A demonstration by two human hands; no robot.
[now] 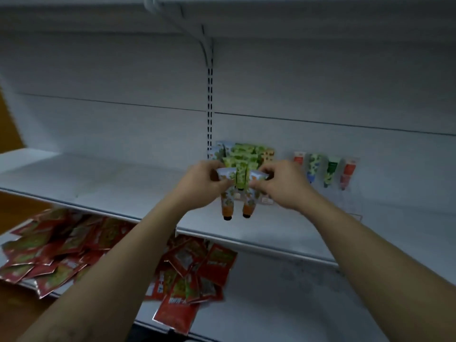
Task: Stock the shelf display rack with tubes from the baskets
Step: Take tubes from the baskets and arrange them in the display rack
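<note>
Shelving point(123, 70) of white metal fills the view. Its middle shelf point(98, 183) runs across the centre, and a lower shelf point(296, 292) sits below. On the left half of the lower shelf lies a loose heap of red packets point(61, 253), partly hidden behind the forearms. Toward the right of the middle shelf stands a clear rack point(355, 201), with four tubes point(313, 166) upright in it, side by side and apart from one another. Left of the rack, against the back panel, is a stack point(244, 151) of mostly green tubes. Both hands meet in front of that stack, above the middle shelf. The left hand point(199, 183) has a closed grip, its thumb and curled fingers pinching the flat end of the left tube point(227, 201), which hangs with its orange end and dark cap down. The right hand point(283, 183) has the same closed grip on the flat end of the right tube point(248, 206), which hangs just beside the first. A smaller green tube point(240, 177) sits between the two hands, over the gap between the hanging pair. Blur hides which hand holds it.
</note>
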